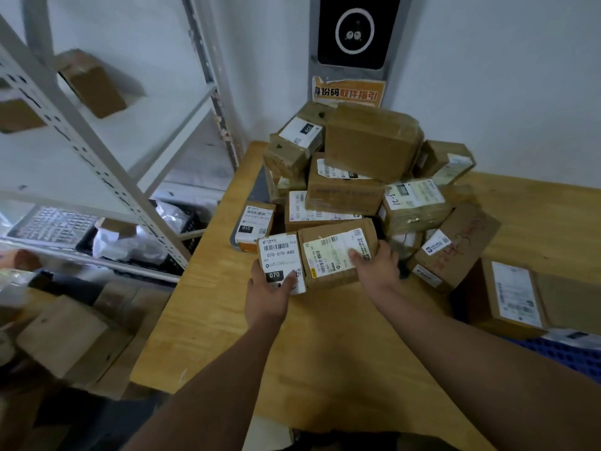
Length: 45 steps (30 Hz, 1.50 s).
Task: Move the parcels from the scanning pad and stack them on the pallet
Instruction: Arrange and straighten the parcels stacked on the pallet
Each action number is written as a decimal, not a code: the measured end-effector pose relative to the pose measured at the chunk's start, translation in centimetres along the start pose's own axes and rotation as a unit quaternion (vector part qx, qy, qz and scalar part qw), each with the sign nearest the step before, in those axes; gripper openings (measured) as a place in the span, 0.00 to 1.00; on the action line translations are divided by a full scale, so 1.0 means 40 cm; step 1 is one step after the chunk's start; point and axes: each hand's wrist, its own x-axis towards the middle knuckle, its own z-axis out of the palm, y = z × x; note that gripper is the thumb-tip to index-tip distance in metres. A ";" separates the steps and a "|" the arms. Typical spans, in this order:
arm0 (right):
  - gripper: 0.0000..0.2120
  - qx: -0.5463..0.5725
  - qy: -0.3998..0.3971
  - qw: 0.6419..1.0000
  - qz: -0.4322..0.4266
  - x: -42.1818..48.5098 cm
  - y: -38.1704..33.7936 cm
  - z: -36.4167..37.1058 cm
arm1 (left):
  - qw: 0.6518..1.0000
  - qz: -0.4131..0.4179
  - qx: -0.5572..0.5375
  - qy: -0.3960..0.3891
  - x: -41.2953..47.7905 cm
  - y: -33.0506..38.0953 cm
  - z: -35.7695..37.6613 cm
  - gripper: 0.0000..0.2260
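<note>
Head view: both hands are on the near edge of the parcel pile [357, 177], centre of frame. Left hand [271, 289] grips the small white-labelled 070 parcel [280, 255] from its near end, thumb across the label, fingers wrapped underneath. Right hand [379, 266] clamps the brown parcel [331, 255] beside it, thumb on the yellowish label, fingers round its right end.

The two parcels touch side by side. Either it's one per hand or both squeezed as a pair, cannot tell which. Front-row picks make sense: nothing seems to rest on either, so pulling them shouldn't bring down the boxes behind.

Pile is heaped loose against the wall under the scanner screen [356, 30], upper centre, with boxes tilted every way. Scanning pad [258, 185] is mostly buried; only a grey sliver shows at the pile's left edge on the counter [211, 336].

Blue grid at the lower right edge looks like the pallet [572, 354]. Labelled box [510, 296] sits beside or on it, cannot tell.

Task looks early: most parcels are on the pad. Next move is likely a lift and swing to the right. Risk: 010 parcel [255, 222] stands just behind the gripped ones and could get dragged.
</note>
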 end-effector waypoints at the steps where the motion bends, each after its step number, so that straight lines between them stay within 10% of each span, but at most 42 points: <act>1: 0.39 0.000 -0.003 1.000 -0.003 -0.002 -0.002 -0.008 | 1.000 -0.001 -0.014 0.006 -0.003 0.009 -0.001 0.37; 5: 0.38 0.022 -0.030 0.999 -0.001 -0.010 0.043 -0.033 | 0.988 -0.068 -0.139 0.026 -0.033 0.016 0.006 0.37; 16: 0.32 0.015 -0.073 0.996 0.042 -0.062 0.257 -0.069 | 0.999 -0.016 -0.031 0.028 -0.184 0.067 0.056 0.33; 23: 0.19 -0.010 -0.110 0.984 -0.143 -0.089 0.221 -0.164 | 0.999 0.016 -0.016 0.044 -0.308 0.180 0.184 0.33; 30: 0.18 0.209 -0.233 0.933 -0.175 -0.097 0.195 -0.320 | 0.994 0.087 -0.035 0.048 -0.392 0.278 0.311 0.32; 35: 0.21 0.254 -0.208 0.930 -0.167 -0.052 0.273 -0.417 | 0.990 0.140 -0.017 0.014 -0.443 0.324 0.382 0.16; 45: 0.19 0.260 -0.053 0.958 -0.113 0.028 0.435 -0.641 | 0.952 0.281 0.060 -0.103 -0.507 0.461 0.631 0.17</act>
